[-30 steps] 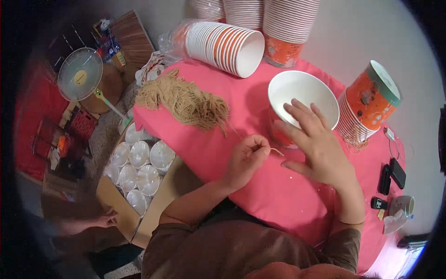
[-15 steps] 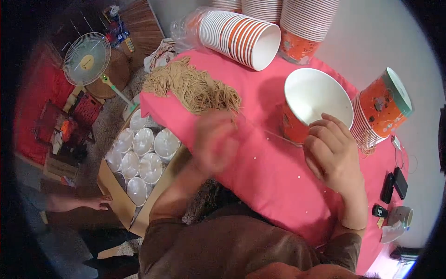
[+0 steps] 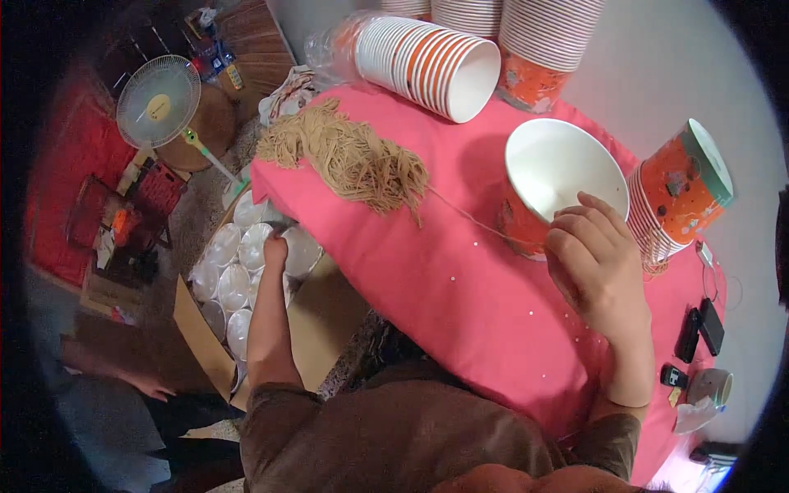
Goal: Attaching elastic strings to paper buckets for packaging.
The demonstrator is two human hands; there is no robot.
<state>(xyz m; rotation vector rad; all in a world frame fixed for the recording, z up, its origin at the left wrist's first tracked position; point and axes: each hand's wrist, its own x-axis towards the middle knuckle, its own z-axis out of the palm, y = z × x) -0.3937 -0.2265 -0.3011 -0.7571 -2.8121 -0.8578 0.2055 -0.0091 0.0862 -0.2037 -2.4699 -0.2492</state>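
My left hand (image 3: 276, 249) reaches down into the cardboard box (image 3: 195, 334), over the white cup-shaped stacks (image 3: 234, 283) wrapped in clear film. Its fingers are mostly hidden, so their grip cannot be made out. My right hand (image 3: 598, 267) is by the near rim of a large white-lined paper bucket (image 3: 559, 160) with an orange outside, its fingers curled. A thin tan string (image 3: 468, 215) runs from a tangled bundle of strings (image 3: 353, 160) across the pink cloth to my right fingers, which close on it beside the bucket.
A nested stack of paper buckets (image 3: 423, 66) lies on its side at the back, with upright stacks (image 3: 538, 53) behind. Another stack (image 3: 678, 189) leans at the right. Black devices (image 3: 700, 329) lie at the right edge. A fan (image 3: 159, 103) and another person's hand (image 3: 154, 386) are at the left.
My left hand has moved from above the table, near the string bundle, left and down into the box. My right hand has stayed by the bucket. The other person's hand has moved lower left.
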